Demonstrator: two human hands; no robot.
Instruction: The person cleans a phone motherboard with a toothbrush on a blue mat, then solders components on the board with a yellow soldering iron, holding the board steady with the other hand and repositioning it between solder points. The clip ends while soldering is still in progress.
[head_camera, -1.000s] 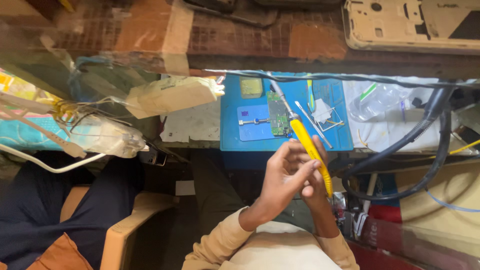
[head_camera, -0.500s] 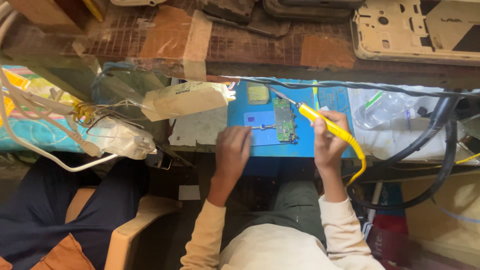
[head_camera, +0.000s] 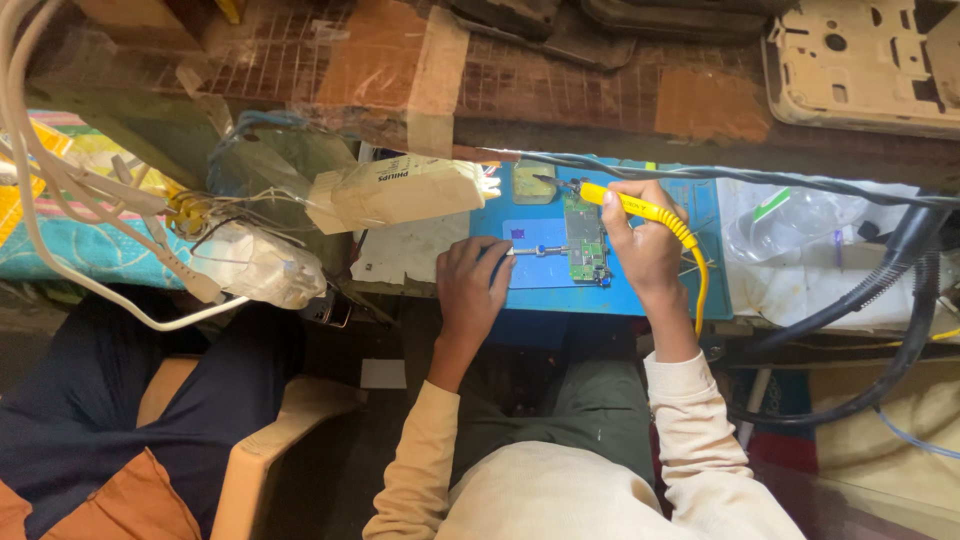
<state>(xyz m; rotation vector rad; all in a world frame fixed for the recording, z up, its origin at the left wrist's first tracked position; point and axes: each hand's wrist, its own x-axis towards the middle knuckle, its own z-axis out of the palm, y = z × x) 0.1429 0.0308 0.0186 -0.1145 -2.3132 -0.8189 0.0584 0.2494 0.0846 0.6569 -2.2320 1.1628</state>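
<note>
While the right hand (head_camera: 645, 245) is closing its fingers round a yellow iron (head_camera: 640, 208), the tip is pointing at the upper left corner of the green board (head_camera: 586, 238). That board is lying on a blue mat (head_camera: 655, 295) — upright, near the mat's middle. Just left of the board, the left hand (head_camera: 470, 285) is pinching tweezers (head_camera: 535, 250), their points touching the board's left edge. Above the board, at the mat's top edge, a small sponge pad (head_camera: 534, 185) is sitting. A yellow cord (head_camera: 700, 290) is trailing down right of the board — behind the right wrist.
</note>
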